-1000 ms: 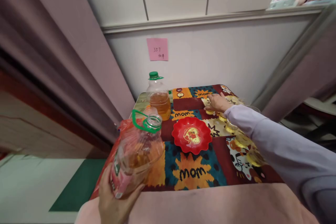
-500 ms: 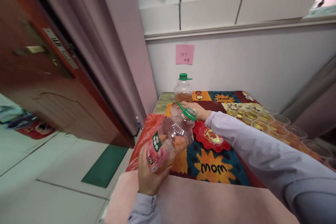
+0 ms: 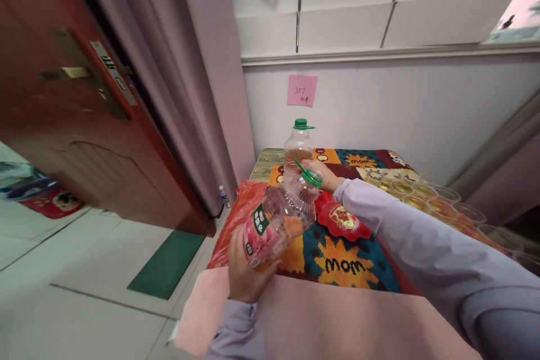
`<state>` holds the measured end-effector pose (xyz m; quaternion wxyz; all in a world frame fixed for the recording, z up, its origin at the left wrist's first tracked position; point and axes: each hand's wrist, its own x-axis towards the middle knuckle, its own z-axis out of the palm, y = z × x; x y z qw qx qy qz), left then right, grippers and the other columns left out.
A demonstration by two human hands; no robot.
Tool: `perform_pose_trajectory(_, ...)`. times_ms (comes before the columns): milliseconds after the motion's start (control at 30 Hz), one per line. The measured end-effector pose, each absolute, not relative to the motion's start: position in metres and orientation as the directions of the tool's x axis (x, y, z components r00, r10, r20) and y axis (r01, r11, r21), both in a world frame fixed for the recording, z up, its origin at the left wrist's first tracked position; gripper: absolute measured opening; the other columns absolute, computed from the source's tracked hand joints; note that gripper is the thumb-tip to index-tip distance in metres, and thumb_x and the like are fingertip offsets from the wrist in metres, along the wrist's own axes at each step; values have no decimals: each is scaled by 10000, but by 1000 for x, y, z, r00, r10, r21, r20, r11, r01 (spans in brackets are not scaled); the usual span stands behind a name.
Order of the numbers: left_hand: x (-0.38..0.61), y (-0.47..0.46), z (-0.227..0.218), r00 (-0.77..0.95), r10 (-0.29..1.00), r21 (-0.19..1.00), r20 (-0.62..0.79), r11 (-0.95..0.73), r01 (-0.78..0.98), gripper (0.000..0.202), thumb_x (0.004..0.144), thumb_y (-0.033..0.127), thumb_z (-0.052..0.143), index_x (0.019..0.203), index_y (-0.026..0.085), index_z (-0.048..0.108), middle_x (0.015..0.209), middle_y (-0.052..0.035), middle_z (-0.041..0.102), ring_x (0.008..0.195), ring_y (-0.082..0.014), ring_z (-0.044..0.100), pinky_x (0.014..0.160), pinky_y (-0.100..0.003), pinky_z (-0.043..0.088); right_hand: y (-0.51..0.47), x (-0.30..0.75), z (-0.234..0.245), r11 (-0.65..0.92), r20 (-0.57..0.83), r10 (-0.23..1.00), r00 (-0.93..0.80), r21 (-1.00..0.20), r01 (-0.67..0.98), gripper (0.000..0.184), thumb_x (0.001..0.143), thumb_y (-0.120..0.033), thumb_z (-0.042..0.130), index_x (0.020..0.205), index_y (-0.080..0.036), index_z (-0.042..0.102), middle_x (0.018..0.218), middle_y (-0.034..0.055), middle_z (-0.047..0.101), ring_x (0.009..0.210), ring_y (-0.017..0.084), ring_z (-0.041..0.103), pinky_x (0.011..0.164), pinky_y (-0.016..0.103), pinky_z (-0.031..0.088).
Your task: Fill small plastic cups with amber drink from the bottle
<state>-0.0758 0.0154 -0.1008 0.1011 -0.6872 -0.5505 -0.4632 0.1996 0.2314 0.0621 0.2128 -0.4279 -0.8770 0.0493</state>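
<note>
My left hand is wrapped round the lower part of a large clear plastic juice bottle with a pink and green label. The bottle leans with its uncapped mouth toward the upper right, and some amber liquid lies low inside. A green ring handle circles its neck. My right hand is closed behind that neck, apparently round a clear plastic cup, mostly hidden by the bottle. Just beyond stands a second bottle, upright, green-capped and partly filled. A red scalloped tray lies below my right forearm.
Several clear cups of yellowish drink crowd the table's right side. A patterned cloth and a red plastic bag cover parts of the table. At left are a brown door and a small water bottle.
The view has shifted slightly, so most things sit a little further right. Both hands keep their holds, and the leaning bottle's label now faces me a little more.
</note>
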Motion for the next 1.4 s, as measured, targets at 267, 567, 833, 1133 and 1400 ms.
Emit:
perform_pose_trajectory(267, -67, 19, -99, -127, 626, 429, 770, -360, 829, 1179, 709, 699, 906, 1628, 165, 396, 1510, -276, 611, 1413, -501, 609, 1141, -702, 529, 212, 256, 101, 613, 548, 735, -399, -285, 737, 256, 1055, -292, 575, 1106, -216, 815, 1103, 99, 812, 982, 237, 725, 919, 350, 537)
perform_pose_trajectory(567, -62, 21, -91, -221, 725, 605, 652, -322, 729, 1247, 610, 628, 982, 1617, 175, 402, 1550, -251, 560, 1433, -458, 592, 1204, -662, 482, 125, 337, -2, 387, 283, 902, -327, -190, 902, 224, 1062, -283, 608, 1071, -226, 824, 1102, 93, 821, 854, 227, 763, 707, 305, 486)
perform_pose_trajectory(833, -61, 21, -84, -166, 702, 542, 693, -355, 762, 1240, 582, 584, 1007, 1602, 180, 427, 1532, -234, 558, 1437, -469, 577, 1214, -684, 464, 115, 338, -17, 378, 278, 906, -320, -187, 907, 313, 1035, -276, 656, 1320, -267, 784, 1390, 110, 759, 1040, 263, 778, 854, 344, 555)
perform_pose_trajectory(1133, -59, 21, -84, -192, 710, 559, 677, -327, 762, 1245, 559, 600, 1010, 1588, 187, 443, 1531, -244, 562, 1416, -482, 591, 1198, -706, 471, 130, 323, -34, 222, 328, 942, -69, -454, 863, 991, 820, -495, 894, 1646, -153, 466, 1600, 234, 585, 1460, 399, 584, 1179, 529, 496)
perform_pose_trajectory(1400, -61, 20, -84, -110, 672, 457, 732, -365, 811, 1244, 598, 593, 1006, 1621, 194, 422, 1547, -251, 560, 1427, -489, 589, 1185, -700, 493, 140, 314, -50, 107, 254, 965, 62, -599, 794, 874, 860, -340, 795, 1637, -128, 454, 1590, 259, 594, 1451, 413, 603, 1209, 572, 484)
